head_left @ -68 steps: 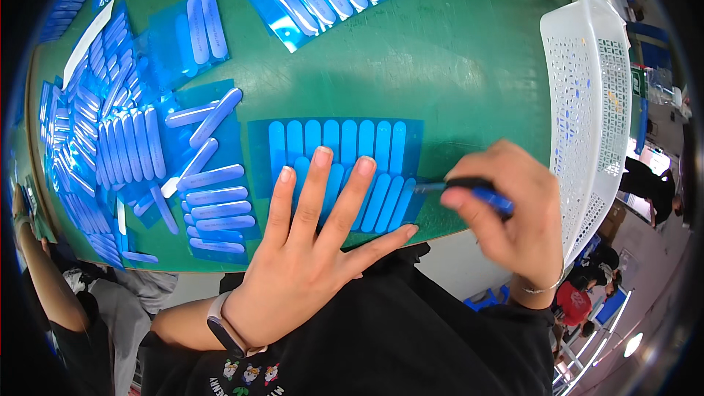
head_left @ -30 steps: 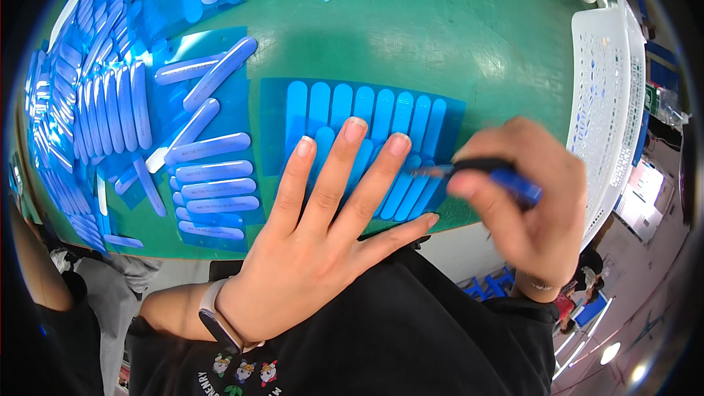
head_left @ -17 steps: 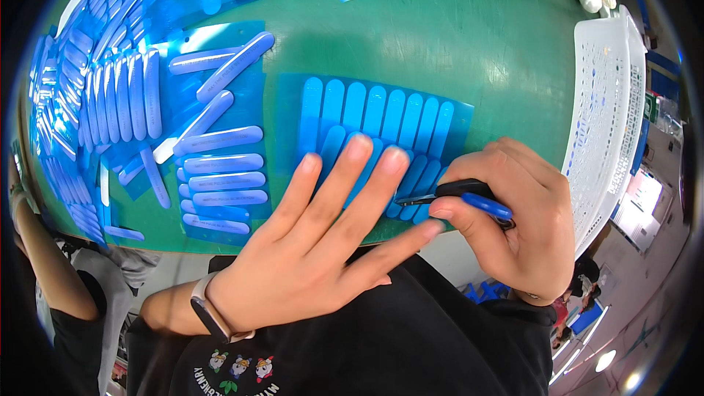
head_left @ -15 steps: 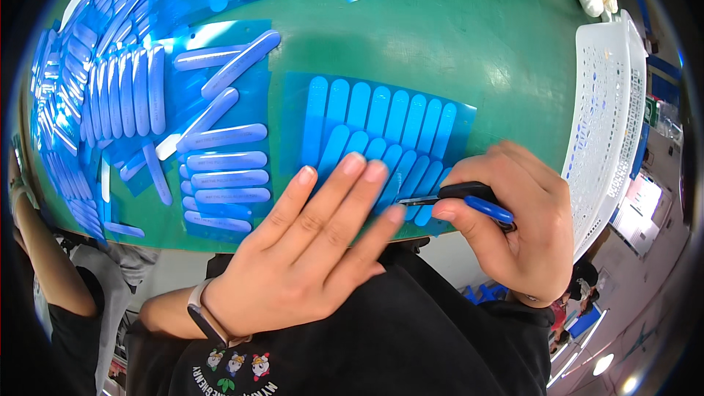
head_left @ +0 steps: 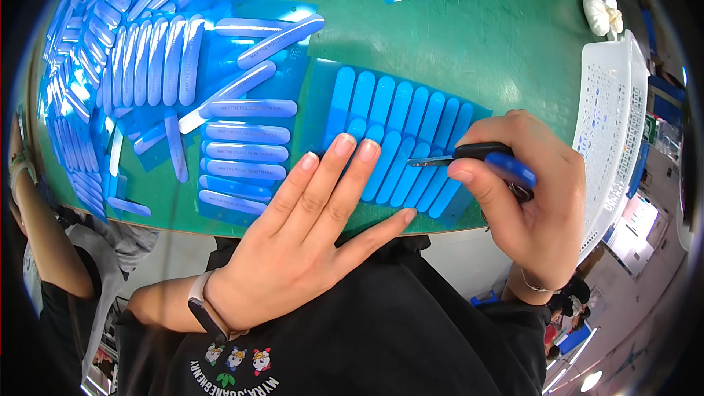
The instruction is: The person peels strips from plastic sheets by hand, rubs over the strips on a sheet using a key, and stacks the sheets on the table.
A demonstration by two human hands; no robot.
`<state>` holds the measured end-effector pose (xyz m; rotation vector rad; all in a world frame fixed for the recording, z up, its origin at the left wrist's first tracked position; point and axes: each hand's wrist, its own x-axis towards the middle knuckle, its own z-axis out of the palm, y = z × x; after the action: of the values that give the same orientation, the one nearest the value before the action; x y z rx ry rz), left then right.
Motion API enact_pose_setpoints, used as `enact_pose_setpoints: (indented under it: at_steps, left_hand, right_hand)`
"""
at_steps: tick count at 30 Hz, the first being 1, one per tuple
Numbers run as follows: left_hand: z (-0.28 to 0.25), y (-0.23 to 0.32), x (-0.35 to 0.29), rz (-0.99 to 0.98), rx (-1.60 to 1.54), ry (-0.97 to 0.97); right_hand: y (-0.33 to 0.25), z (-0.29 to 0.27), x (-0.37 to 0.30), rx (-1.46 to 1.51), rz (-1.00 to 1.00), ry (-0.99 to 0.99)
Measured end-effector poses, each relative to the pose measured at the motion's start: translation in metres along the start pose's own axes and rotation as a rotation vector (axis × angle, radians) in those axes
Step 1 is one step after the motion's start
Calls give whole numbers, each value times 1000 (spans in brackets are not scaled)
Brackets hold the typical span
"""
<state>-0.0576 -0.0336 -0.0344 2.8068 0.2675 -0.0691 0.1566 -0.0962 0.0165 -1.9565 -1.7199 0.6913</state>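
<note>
A blue sheet of long rounded strips lies on the green table at its near edge. My left hand lies flat on the sheet's near left part, fingers spread. My right hand is closed around a small cutting tool with a blue and black handle. The tool's metal tip rests on the strips near the sheet's middle right.
Loose blue strips and more strip sheets cover the table's left and far side. A white perforated basket stands at the right edge, with a white glove beyond it. Another person's arm is at the far left.
My left hand has slid back toward me and its fingers have drawn closer together. My right hand with the tool has risen slightly along the sheet's right side.
</note>
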Motion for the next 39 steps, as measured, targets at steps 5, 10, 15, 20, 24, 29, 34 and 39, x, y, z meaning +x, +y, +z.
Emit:
enact_pose_setpoints:
  at_steps: [5,10,15,20,24,29,34,39]
  left_hand:
    - [3,-2,0,-7,-58,40]
    - [2,3,3,-70,-62,89]
    - [2,0,2,-55,-65,87]
    - [8,-2,-2,-19,-15,111]
    - [3,5,-22,-60,-142,151]
    - [12,6,-24,-78,7,209]
    - [17,5,-23,-92,67,246]
    - [16,5,-24,-118,-57,226]
  right_hand:
    - [-1,6,-1,87,30,-141]
    - [3,1,9,73,4,7]
    - [-2,2,10,24,-80,-94]
    - [-4,3,11,0,-30,-40]
    - [-5,6,8,24,-22,-46]
    - [-7,5,10,-11,-81,-36]
    - [-11,10,13,47,-30,-36]
    - [-9,7,14,1,113,45]
